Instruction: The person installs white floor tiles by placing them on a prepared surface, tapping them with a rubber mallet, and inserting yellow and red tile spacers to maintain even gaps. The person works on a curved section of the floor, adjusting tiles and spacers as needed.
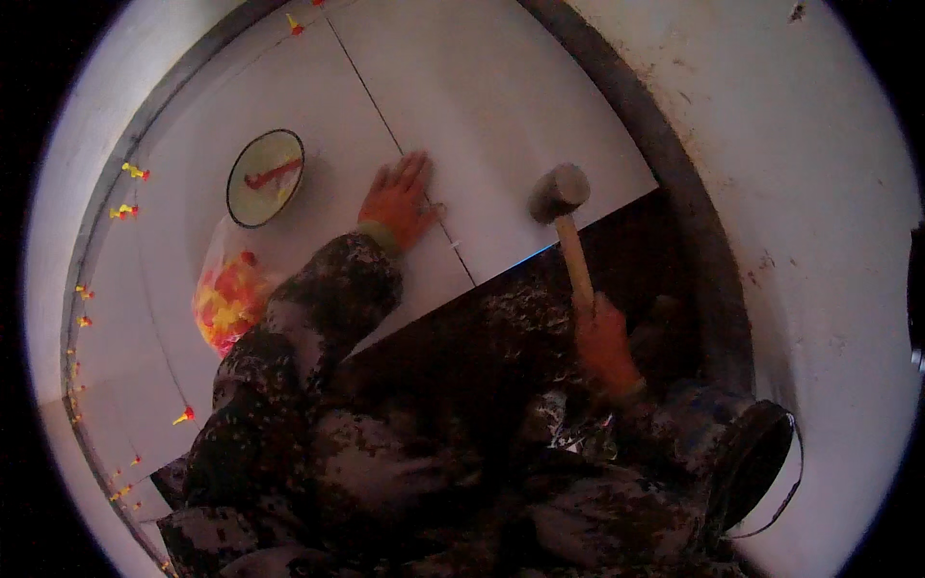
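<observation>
My left hand (398,204) rests flat on a pale floor tile (491,116), fingers stretched out beside and over the dark seam between two tiles. Just below it, a small whitish clip (456,245) sits in that seam. In my right hand (605,345) is the wooden handle of a rubber mallet (561,192). Its dark grey head is over the right-hand tile near the tile's front edge; I cannot tell if it touches. Both sleeves have a camouflage pattern.
Left of my left arm are a dark-rimmed round container (266,179) with a red tool in it and a clear bag (231,299) of red and yellow pieces. Red-yellow levelling wedges (136,172) line the left seams. A dark bucket (761,462) with a wire handle stands lower right, by the wall (829,241).
</observation>
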Available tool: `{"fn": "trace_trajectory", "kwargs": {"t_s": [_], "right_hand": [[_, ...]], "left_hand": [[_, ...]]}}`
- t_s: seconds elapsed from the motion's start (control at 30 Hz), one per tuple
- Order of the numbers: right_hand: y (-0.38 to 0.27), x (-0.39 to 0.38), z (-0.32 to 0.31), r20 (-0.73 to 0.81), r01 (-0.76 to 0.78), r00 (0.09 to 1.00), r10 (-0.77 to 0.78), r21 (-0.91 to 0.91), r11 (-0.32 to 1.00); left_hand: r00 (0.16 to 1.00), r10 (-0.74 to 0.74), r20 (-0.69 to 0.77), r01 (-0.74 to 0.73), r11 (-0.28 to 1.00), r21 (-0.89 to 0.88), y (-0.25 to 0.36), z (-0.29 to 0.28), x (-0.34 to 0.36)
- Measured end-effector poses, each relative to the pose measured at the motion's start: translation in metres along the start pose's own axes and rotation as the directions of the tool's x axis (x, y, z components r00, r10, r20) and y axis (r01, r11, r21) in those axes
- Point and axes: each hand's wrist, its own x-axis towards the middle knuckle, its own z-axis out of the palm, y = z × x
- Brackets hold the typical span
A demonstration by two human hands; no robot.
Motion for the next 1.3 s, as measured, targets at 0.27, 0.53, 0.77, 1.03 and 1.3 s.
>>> {"fn": "trace_trajectory", "kwargs": {"t_s": [0.27,0.53,0.77,1.03,1.3], "right_hand": [[-0.004,0.028,0.016,0.001,0.061,0.998,-0.061,0.014,0.998],[-0.006,0.023,0.013,0.015,0.078,0.997,-0.078,-0.020,0.997],[0.034,-0.014,0.019,-0.056,-0.049,0.997,0.052,0.061,0.997],[0.001,0.008,0.008,0.104,-0.334,0.942,0.320,0.403,0.852],[0.016,0.105,0.003,-0.135,0.074,0.988,-0.069,0.029,0.997]], "left_hand": [[1.000,0.005,0.010,-0.005,1.000,0.018,0.002,-0.005,0.003],[1.000,0.020,-0.010,-0.020,0.999,0.040,-0.001,0.000,0.002],[1.000,0.017,0.000,-0.017,0.998,0.058,-0.008,0.005,0.013],[0.997,-0.044,0.068,0.037,0.995,0.098,-0.045,-0.009,0.045],[0.997,-0.075,0.028,0.075,0.997,0.001,-0.078,-0.030,0.076]]}}
